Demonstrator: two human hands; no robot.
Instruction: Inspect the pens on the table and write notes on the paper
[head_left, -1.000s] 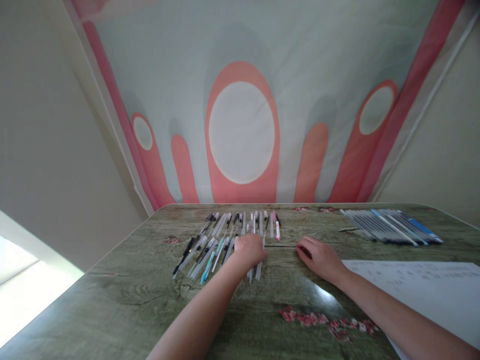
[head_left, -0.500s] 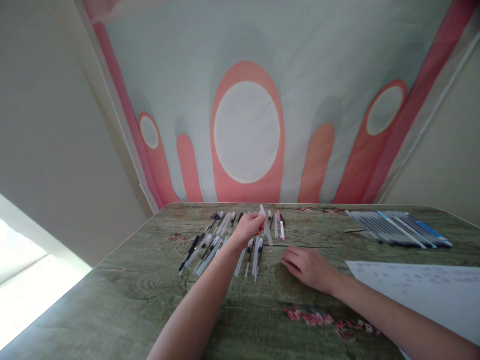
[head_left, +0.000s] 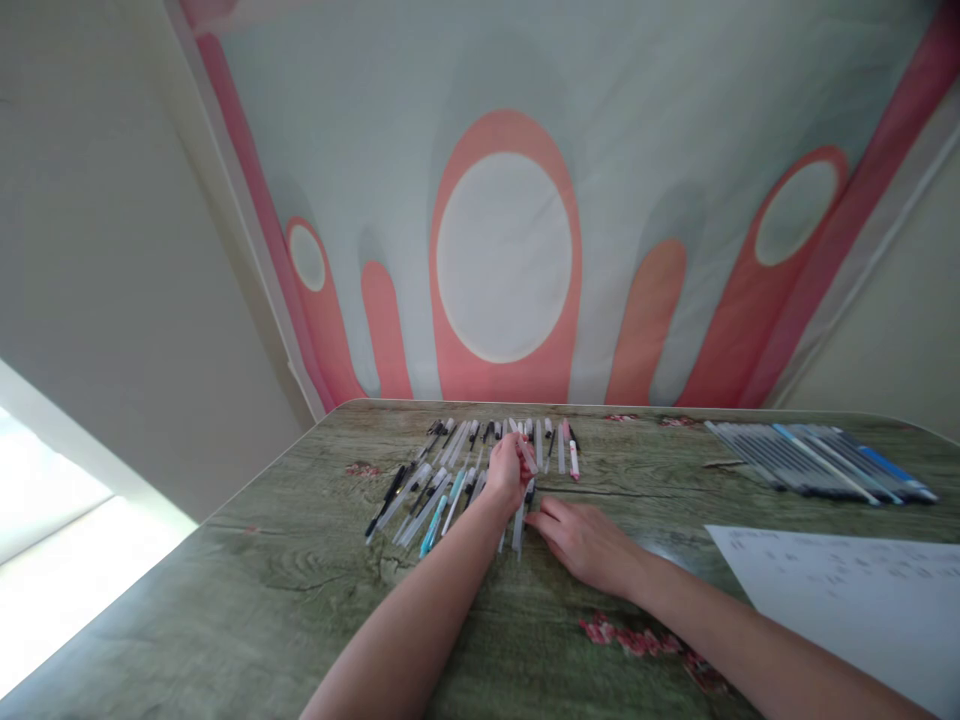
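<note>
My left hand (head_left: 508, 468) is closed on a translucent white pen (head_left: 527, 456), which slants up over the middle of the spread of pens. My right hand (head_left: 576, 540) rests low over the table to the right, its fingers curled together. The fingertips meet the lower right end of the near row, beside a translucent pen (head_left: 518, 530); whether they pinch anything is hidden. Left of my forearm lie a turquoise pen (head_left: 433, 527), a black pen (head_left: 384, 500) and several clear ones. A white-and-pink marker (head_left: 574, 460) lies beyond my right hand.
A row of grey pens (head_left: 780, 462), with a blue pen (head_left: 885, 468) at its right end, lies at the back right. A written-on sheet of paper (head_left: 855, 590) covers the right front of the wood-patterned table (head_left: 247, 590). A printed backdrop hangs behind.
My left hand has tipped and moved slightly down and right with the translucent pen. My right hand has slid left to the near row of pens. The view has shifted a little.
</note>
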